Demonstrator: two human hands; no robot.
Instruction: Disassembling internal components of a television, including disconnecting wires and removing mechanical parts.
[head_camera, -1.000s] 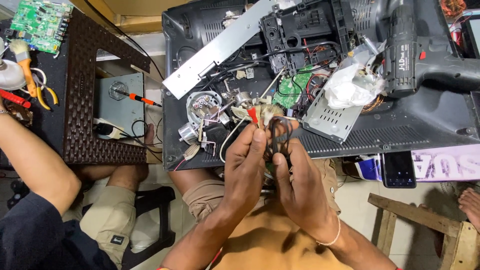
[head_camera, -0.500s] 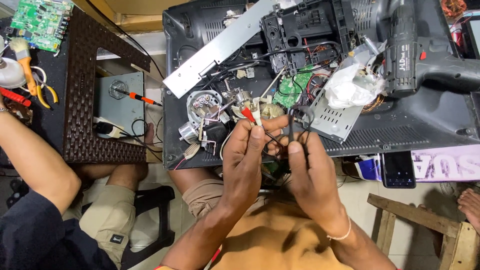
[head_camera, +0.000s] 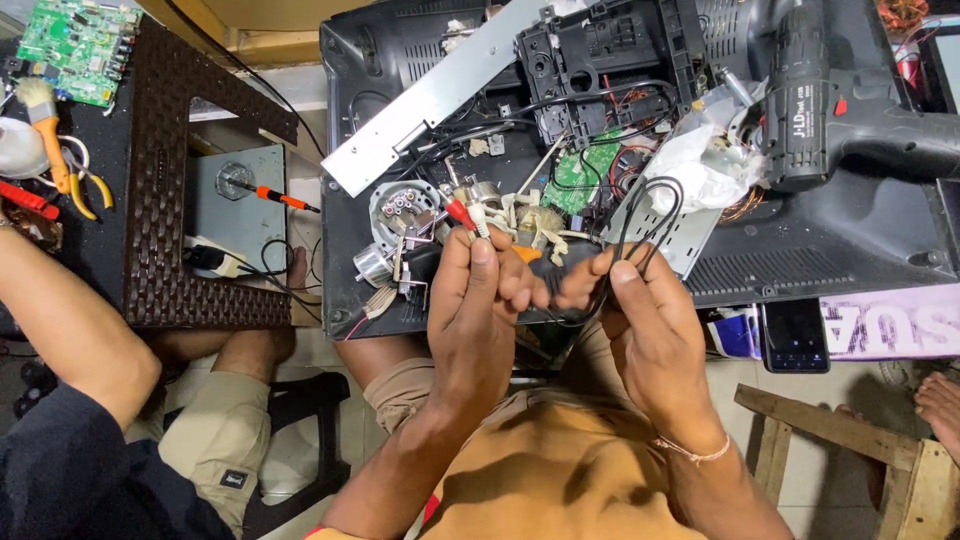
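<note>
Between the two hands, the left hand (head_camera: 478, 300) pinches the red and white plugs (head_camera: 468, 214) while the right hand (head_camera: 640, 310), now drawn apart from it, holds the black cable (head_camera: 650, 215) looped above its fingers, loosened from the earlier bunch.

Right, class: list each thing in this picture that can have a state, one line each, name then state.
Left hand: closed on the plug end of the black cable.
Right hand: pinching the black cable, looped above it.
Television back shell: opened, lying flat, parts piled on it.
Cordless drill: lying on the shell, unheld.
Phone: screen dark.
Orange-handled screwdriver: lying unheld.
</note>
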